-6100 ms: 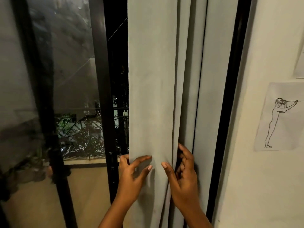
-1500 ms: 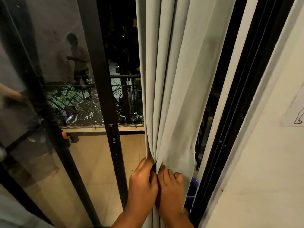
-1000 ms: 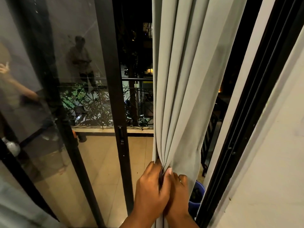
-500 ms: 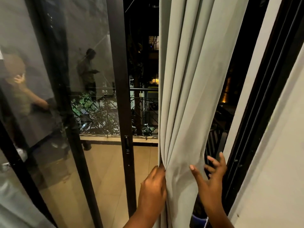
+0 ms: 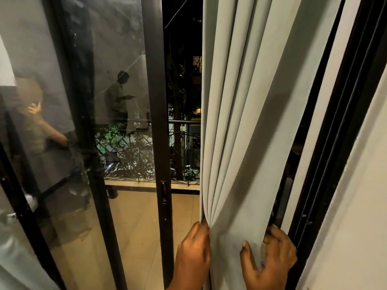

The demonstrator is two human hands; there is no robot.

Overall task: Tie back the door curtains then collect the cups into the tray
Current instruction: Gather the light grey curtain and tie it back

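Observation:
A pale grey door curtain (image 5: 247,126) hangs in long folds at the right side of the glass door. My left hand (image 5: 193,250) grips its gathered left edge low down, folds bunched at the fingertips. My right hand (image 5: 272,258) has its fingers curled round the curtain's right edge next to the black door frame, thumb on the front of the cloth. No cups, tray or tie-back are in view.
A black-framed sliding glass door (image 5: 156,122) stands left of the curtain, with a tiled balcony and railing (image 5: 184,122) outside. The black frame (image 5: 326,164) and a white wall (image 5: 360,206) close off the right. Reflections of people show in the glass.
My right hand let go of the bunched folds beside my left hand, moved right with spread fingers, and now holds the curtain's right edge. My left hand has kept its grip.

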